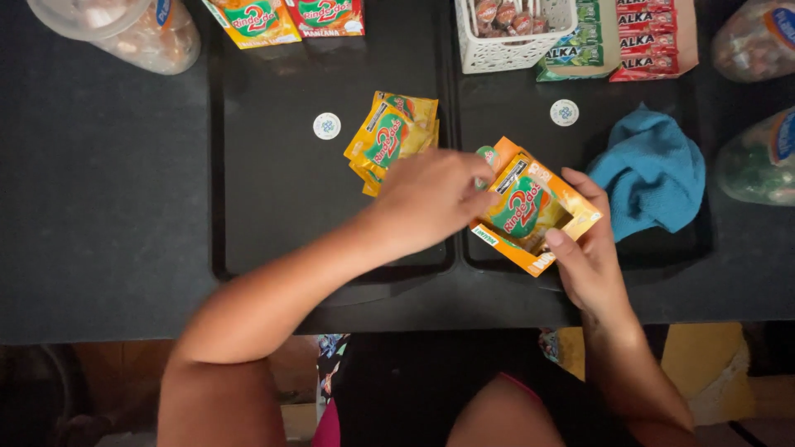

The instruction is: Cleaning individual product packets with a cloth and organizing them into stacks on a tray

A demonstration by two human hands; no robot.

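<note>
My right hand (586,248) grips an open orange cardboard box (571,222) at its near right corner, tilted over a black tray. My left hand (431,199) pinches an orange sachet (517,203) with a green label that lies in the box's opening. A small pile of matching yellow-orange sachets (393,136) lies on the left black tray (273,190), just beyond my left hand.
A blue cloth (654,170) lies on the right tray beside the box. Two white round discs (327,126) (564,112) sit on the trays. A white basket of wrapped sweets (509,29), green and red packets (633,37), more boxes (286,18) and clear jars (124,29) line the far edge.
</note>
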